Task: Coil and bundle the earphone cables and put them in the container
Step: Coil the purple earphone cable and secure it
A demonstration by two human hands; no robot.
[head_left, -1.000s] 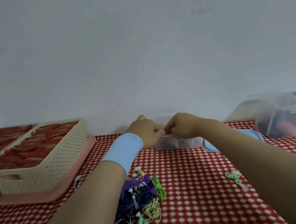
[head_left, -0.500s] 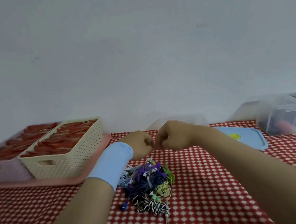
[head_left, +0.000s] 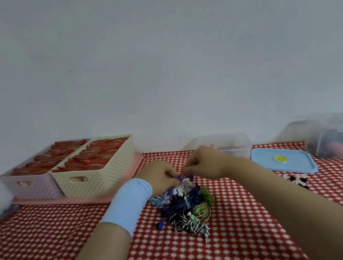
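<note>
- Both hands have come back from the far edge of the table and dropped onto the cables since a second ago, haven't they?
- Yes. The left hand (head_left: pixel 161 175) and right hand (head_left: pixel 204 165) now meet at the far side of the tangled heap of earphone cables (head_left: pixel 185 208), where before they were up at the clear plastic container (head_left: pixel 233 142).
- What are the fingers doing?
- On both hands they are curled, and between them they pinch a purple earphone cable (head_left: pixel 184 178) at the top of the heap. The left wrist wears a light blue band (head_left: pixel 128 202).
- And where does the heap lie?
- Near the middle of the table (head_left: pixel 48 239), on its red-and-white checked cloth. A black-and-white striped cable (head_left: pixel 192 226) is at the near side of the heap, with its plug pointing to the near edge, and a green coil (head_left: pixel 202 210) lies just beside it.
- Where is the container now?
- At the far edge, just behind the right hand. I cannot tell what is in it. A flat blue lid (head_left: pixel 268 166) lies to its right.
- Anything else?
- Toward the far left corner, a cream perforated basket (head_left: pixel 105 174) and a lilac one (head_left: pixel 36 189) stand side by side on a pink tray (head_left: pixel 82 199), both full of red items. A second clear box (head_left: pixel 333 133) sits at the far right corner.
</note>
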